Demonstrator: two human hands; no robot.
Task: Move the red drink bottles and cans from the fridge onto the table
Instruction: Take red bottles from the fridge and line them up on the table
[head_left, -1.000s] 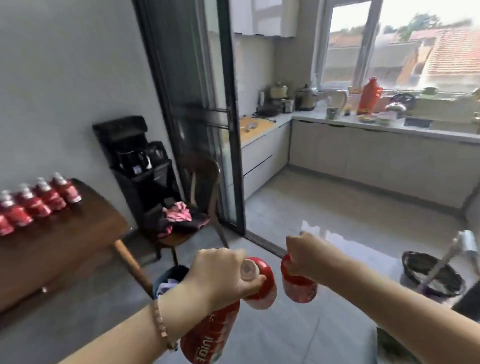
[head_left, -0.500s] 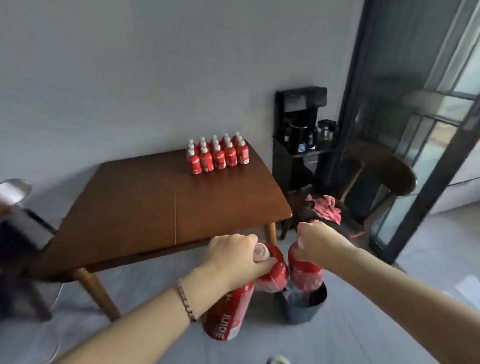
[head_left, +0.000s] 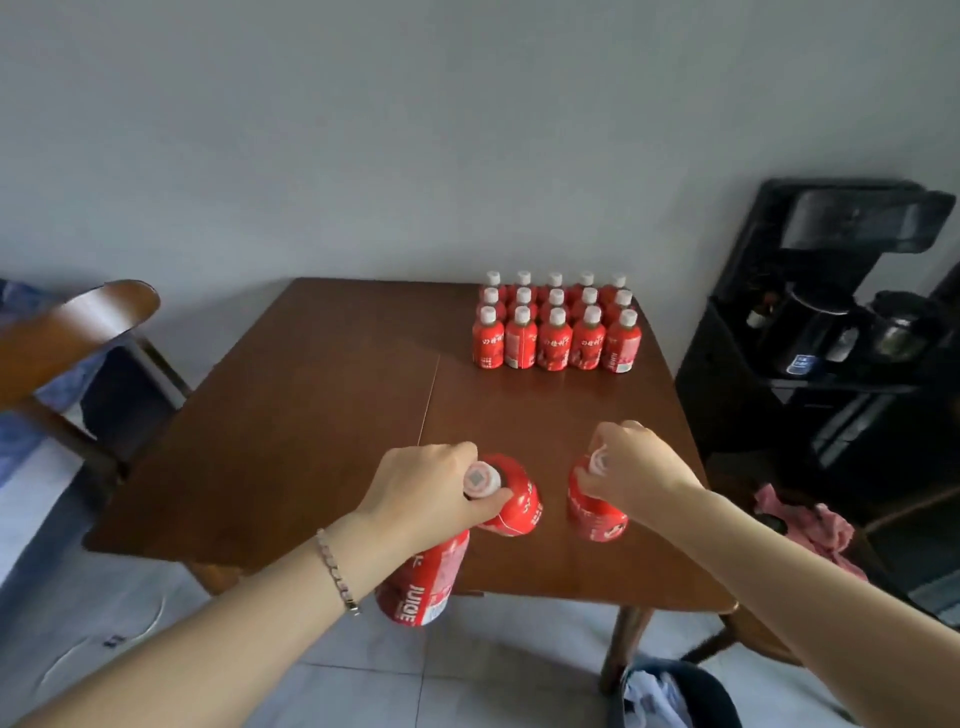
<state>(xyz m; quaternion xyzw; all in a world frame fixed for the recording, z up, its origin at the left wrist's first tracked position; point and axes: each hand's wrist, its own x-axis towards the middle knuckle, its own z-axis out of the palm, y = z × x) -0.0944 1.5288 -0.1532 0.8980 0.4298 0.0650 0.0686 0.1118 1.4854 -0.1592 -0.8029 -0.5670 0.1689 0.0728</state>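
My left hand (head_left: 426, 493) grips two red juice bottles by their necks: one (head_left: 511, 499) with a white cap, hanging over the table, and one (head_left: 423, 587) marked JUICE, hanging lower at the table's near edge. My right hand (head_left: 634, 467) holds a third red bottle (head_left: 595, 512) by its white cap, above the brown wooden table (head_left: 322, 415). Whether that bottle touches the tabletop I cannot tell. Several red bottles with white caps (head_left: 556, 327) stand in neat rows at the table's far right.
A wooden chair (head_left: 72, 332) stands at the table's left. A black stand with a coffee machine and kettles (head_left: 841, 312) is at the right by the wall. A second chair with pink cloth (head_left: 810, 530) sits at the table's near right. A bin (head_left: 675, 696) stands on the floor.
The view has swung from the kitchen to face the table, and I have come up to it. Both hands, still holding the bottles, are now over the tabletop's near part.
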